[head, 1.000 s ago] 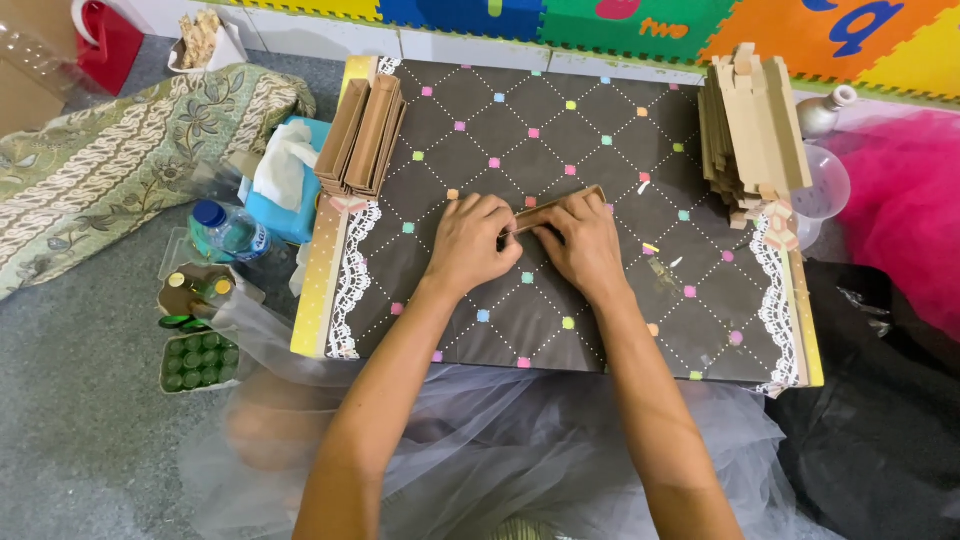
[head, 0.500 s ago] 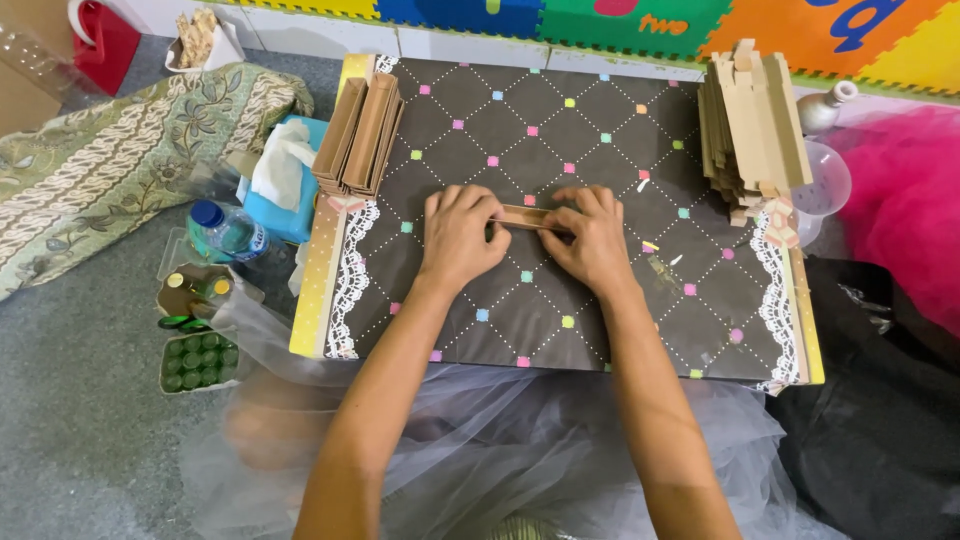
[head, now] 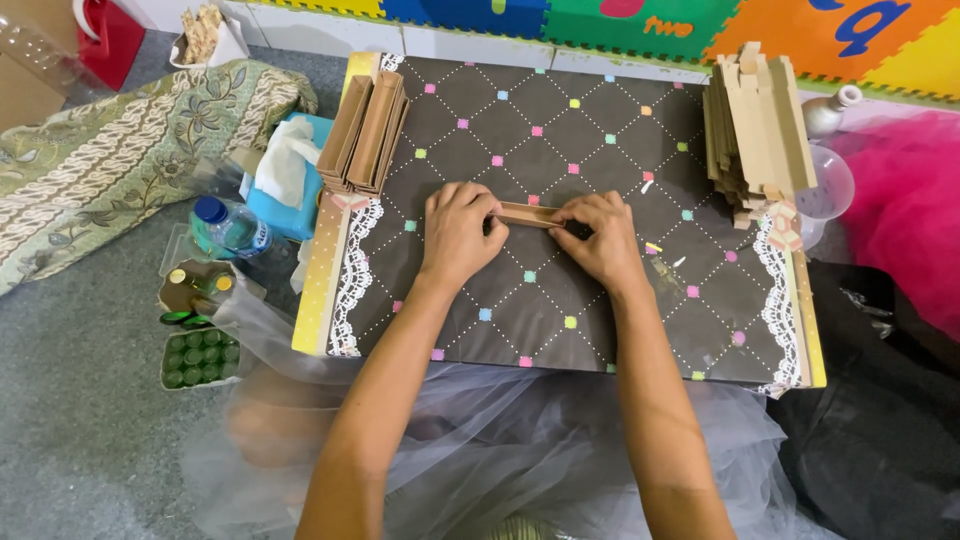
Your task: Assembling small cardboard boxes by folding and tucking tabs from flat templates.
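A narrow brown cardboard strip (head: 527, 214) is pinched between both hands, left hand (head: 458, 232) and right hand (head: 600, 238), at the counter's (head: 600, 330) middle, its long axis running left to right.

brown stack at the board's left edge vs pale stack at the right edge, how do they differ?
Colour: the left stack is darker brown; the right stack is pale tan. Size: the left stack holds few pieces; the right stack is taller and fuller. Pose: the left stack leans neatly together; the right stack is piled unevenly, ends sticking out. Both hold long narrow cardboard pieces lying on the dark board, away from both hands.
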